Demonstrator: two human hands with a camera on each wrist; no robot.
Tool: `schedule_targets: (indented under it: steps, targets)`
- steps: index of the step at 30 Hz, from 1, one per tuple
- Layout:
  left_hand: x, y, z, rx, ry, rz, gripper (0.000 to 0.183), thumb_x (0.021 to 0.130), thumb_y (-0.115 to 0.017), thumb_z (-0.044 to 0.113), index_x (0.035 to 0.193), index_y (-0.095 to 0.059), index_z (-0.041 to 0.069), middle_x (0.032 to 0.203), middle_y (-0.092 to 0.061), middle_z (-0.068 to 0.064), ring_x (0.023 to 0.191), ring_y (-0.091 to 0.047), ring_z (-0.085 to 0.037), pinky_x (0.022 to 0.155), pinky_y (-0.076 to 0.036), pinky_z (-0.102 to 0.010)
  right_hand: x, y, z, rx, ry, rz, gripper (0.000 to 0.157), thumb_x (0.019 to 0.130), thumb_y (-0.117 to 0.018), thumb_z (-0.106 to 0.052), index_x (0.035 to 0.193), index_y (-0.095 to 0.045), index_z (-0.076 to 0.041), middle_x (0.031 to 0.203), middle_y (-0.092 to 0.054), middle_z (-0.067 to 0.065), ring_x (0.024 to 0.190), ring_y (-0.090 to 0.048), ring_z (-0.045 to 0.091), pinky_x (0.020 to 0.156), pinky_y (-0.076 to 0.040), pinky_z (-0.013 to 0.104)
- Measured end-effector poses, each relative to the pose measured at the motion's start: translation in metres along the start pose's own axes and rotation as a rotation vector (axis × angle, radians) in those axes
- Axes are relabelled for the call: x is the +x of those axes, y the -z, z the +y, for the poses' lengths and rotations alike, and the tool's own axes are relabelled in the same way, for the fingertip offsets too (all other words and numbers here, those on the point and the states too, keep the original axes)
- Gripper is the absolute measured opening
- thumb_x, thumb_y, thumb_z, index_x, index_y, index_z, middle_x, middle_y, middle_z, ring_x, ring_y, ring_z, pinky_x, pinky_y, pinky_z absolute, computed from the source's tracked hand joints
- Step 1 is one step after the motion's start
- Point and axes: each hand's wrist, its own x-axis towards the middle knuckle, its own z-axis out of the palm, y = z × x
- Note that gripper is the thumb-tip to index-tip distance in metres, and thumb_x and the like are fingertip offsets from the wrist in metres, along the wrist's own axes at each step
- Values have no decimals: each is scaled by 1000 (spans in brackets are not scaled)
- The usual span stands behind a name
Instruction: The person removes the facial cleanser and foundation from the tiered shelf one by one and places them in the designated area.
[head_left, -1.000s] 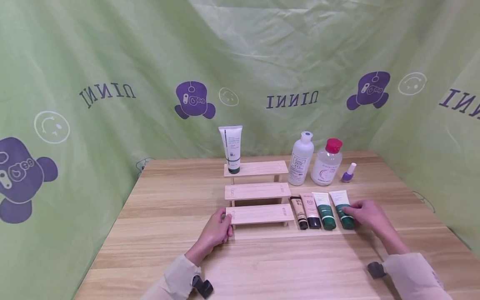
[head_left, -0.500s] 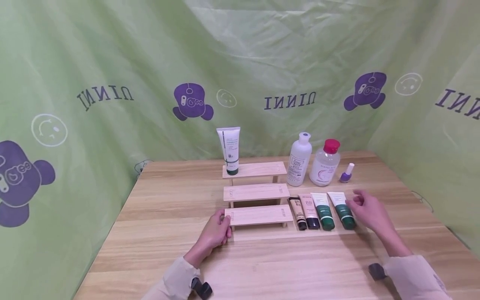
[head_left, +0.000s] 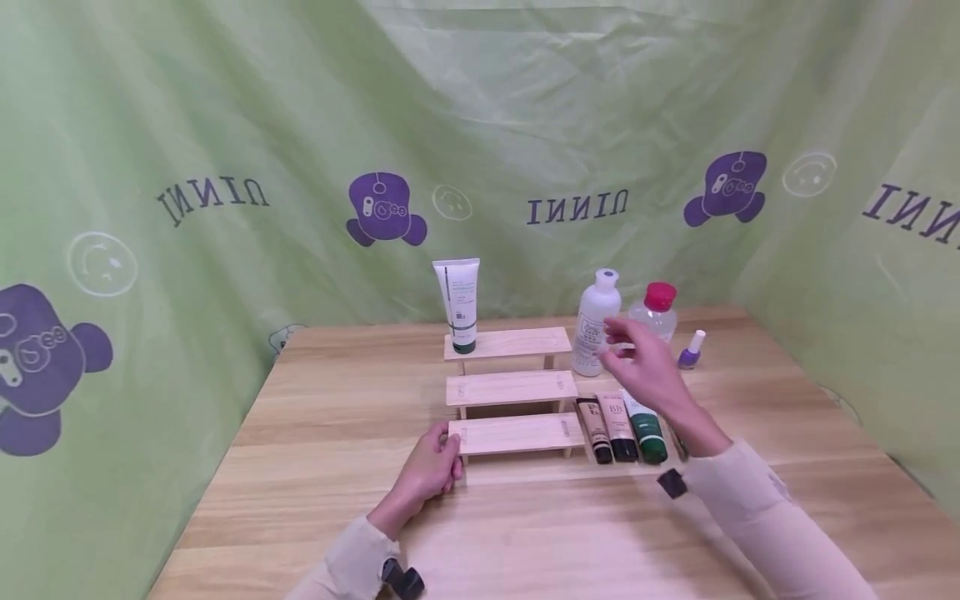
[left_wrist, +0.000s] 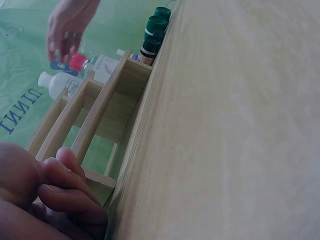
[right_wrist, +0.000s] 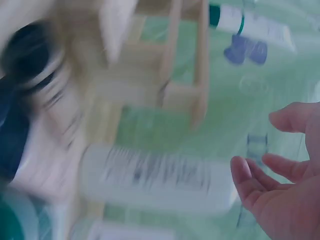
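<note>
My left hand [head_left: 430, 467] holds the left end of the lowest step of a three-step wooden stand [head_left: 517, 435], its fingers curled at that end in the left wrist view. My right hand [head_left: 647, 367] is in the air with nothing in its loosely bent fingers. It overlaps the white bottle [head_left: 591, 333] in the head view, and in the right wrist view its fingertips are close to that bottle's top end [right_wrist: 220, 185]. Behind the hand, a clear bottle with a red cap [head_left: 660, 297] is partly hidden. A white tube [head_left: 459, 304] stands on its dark green cap on the top step, at the left.
Right of the stand lie a beige tube [head_left: 596, 429], a pink BB tube [head_left: 619, 425] and a white-and-green tube [head_left: 648, 433]; a further green one is mostly hidden under my right arm. A purple nail polish bottle [head_left: 690, 352] stands at the back right. A green curtain [head_left: 300, 100] surrounds the table.
My right hand has let go of the rightmost green tube, risen and moved left and back toward the white bottle. My left hand stays at the stand.
</note>
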Motion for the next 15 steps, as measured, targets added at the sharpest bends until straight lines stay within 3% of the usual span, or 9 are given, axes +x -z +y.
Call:
schedule_targets:
  steps: [4, 11, 15]
  targets:
    - [-1, -2, -1, 4, -11, -8, 40, 104, -43, 21, 138, -42, 0, 62, -57, -3, 41, -42, -9, 36, -35, -19, 22, -23, -15, 106, 24, -62, 53, 89, -69, -7, 134, -47, 9, 121, -58, 25, 110, -59, 41, 91, -53, 47]
    - [-2, 0, 0, 29, -15, 14, 38, 104, -43, 22, 135, -44, 1, 62, -58, -3, 40, -42, -10, 35, -34, -19, 59, -65, -43, 262, -58, -154, 65, 88, -74, -23, 141, -44, 0, 132, -55, 20, 116, -58, 34, 98, -50, 42]
    - [-1, -1, -1, 27, -21, 12, 36, 104, -43, 22, 134, -45, 0, 61, -57, -3, 40, -42, -9, 35, -34, -19, 71, -88, -54, 323, -54, -174, 69, 87, -75, -27, 142, -43, -2, 134, -53, 18, 120, -55, 32, 101, -48, 42]
